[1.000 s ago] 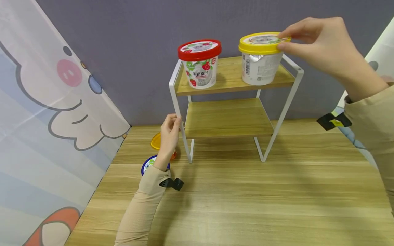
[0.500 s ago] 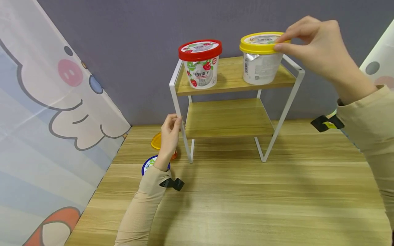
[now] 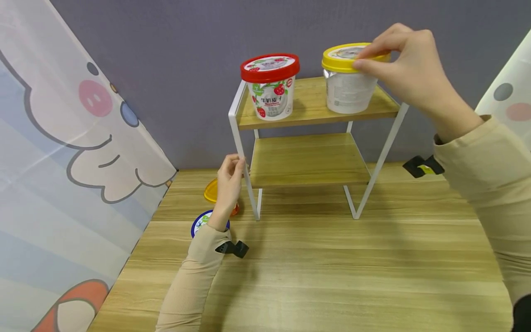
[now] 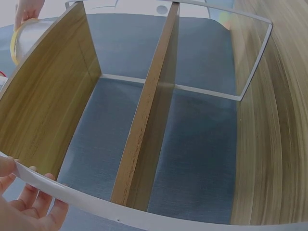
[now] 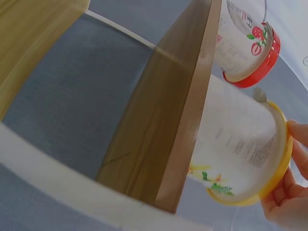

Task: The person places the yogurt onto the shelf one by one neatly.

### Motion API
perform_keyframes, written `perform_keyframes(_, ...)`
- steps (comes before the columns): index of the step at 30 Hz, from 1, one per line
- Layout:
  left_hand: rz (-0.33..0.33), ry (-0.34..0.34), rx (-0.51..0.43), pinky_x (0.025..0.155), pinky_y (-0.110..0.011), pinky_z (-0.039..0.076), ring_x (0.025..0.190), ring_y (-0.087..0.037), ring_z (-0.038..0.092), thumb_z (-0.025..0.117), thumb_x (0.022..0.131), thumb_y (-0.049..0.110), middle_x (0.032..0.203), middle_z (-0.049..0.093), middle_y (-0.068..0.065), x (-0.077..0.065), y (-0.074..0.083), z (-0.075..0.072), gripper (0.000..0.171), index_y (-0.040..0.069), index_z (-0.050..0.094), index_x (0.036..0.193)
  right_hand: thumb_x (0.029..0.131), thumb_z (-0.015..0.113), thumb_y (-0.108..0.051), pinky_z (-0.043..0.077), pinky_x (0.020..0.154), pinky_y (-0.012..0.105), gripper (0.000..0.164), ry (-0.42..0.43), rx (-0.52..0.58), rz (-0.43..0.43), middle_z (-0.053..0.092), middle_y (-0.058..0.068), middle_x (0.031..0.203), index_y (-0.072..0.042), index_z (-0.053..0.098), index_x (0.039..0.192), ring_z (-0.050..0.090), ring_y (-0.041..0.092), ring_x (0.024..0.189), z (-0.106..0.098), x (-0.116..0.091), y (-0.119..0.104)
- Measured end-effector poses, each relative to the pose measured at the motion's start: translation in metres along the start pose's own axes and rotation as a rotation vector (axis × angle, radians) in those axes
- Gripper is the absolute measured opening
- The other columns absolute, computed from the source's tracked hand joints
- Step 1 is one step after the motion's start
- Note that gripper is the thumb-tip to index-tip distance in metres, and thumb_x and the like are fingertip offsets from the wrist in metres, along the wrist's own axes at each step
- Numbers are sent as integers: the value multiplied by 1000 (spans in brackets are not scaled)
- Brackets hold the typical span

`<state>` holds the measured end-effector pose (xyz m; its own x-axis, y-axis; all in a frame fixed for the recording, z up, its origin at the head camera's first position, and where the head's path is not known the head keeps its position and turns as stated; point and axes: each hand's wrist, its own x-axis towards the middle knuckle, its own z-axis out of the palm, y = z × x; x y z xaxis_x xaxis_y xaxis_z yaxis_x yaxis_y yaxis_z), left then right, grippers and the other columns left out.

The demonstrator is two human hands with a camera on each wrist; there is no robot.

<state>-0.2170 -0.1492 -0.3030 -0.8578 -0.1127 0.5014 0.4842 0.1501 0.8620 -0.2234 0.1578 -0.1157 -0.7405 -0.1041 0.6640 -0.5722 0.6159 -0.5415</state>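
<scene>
A two-tier shelf (image 3: pixel 309 159) with wooden boards and a white metal frame (image 4: pixel 91 204) stands on the table. On its top board is a white tub with a yellow lid (image 3: pixel 350 92), at the right end. My right hand (image 3: pixel 408 67) pinches this lid's edge between thumb and fingers; the right wrist view shows the fingers (image 5: pixel 284 192) at the yellow rim. Left of it stands a strawberry-printed tub with a red lid (image 3: pixel 270 90). Down at the shelf's left side, my left hand (image 3: pixel 228 184) grips the white post, thumb and fingers on opposite sides.
Beside my left forearm, a blue-rimmed round lid (image 3: pixel 201 220) and a yellow-orange lid (image 3: pixel 210 190) show on the wooden table (image 3: pixel 315 272), partly hidden by the arm. A grey wall (image 3: pixel 182 92) rises behind the shelf, and a cartoon curtain (image 3: pixel 62 152) hangs at the left.
My right hand has swung to the left with the yellow lid's edge, and the tub has turned, its barcode going out of sight on the left. My left hand has stayed still.
</scene>
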Motion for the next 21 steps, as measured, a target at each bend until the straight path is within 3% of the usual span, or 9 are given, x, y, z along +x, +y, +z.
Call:
perform_keyframes(5, 14, -1, 1, 65, -21, 45, 69, -7, 53, 45, 93, 12, 78, 55, 4, 0, -1, 0, 23, -10, 49, 99, 78, 68, -17, 31, 67, 15, 28, 27, -45, -19, 47, -15, 75, 7, 66, 90, 40, -2, 78, 8, 1, -8)
perform_keyframes(13, 16, 7, 9, 65, -21, 45, 69, -12, 53, 45, 93, 13, 77, 55, 3, 1, -1, 0, 20, -6, 51, 96, 81, 64, -21, 21, 72, 18, 27, 32, -155, -26, 41, -16, 75, 4, 68, 93, 30, -4, 75, 15, 1, -14)
perform_keyframes(16, 15, 5, 9, 66, -21, 46, 70, -17, 54, 45, 93, 13, 77, 55, 2, 0, -1, -1, 21, -7, 50, 97, 81, 63, -21, 24, 73, 17, 27, 45, -144, -38, 42, -17, 76, 2, 68, 93, 32, -4, 78, 15, 0, -13)
perform_keyframes(21, 15, 0, 11, 66, -21, 45, 70, -14, 53, 45, 93, 13, 79, 55, 1, 0, -1, 0, 23, -9, 49, 99, 80, 64, -19, 30, 71, 15, 28, 44, -79, -56, 46, -19, 84, 3, 67, 96, 39, -1, 84, 7, -3, -1)
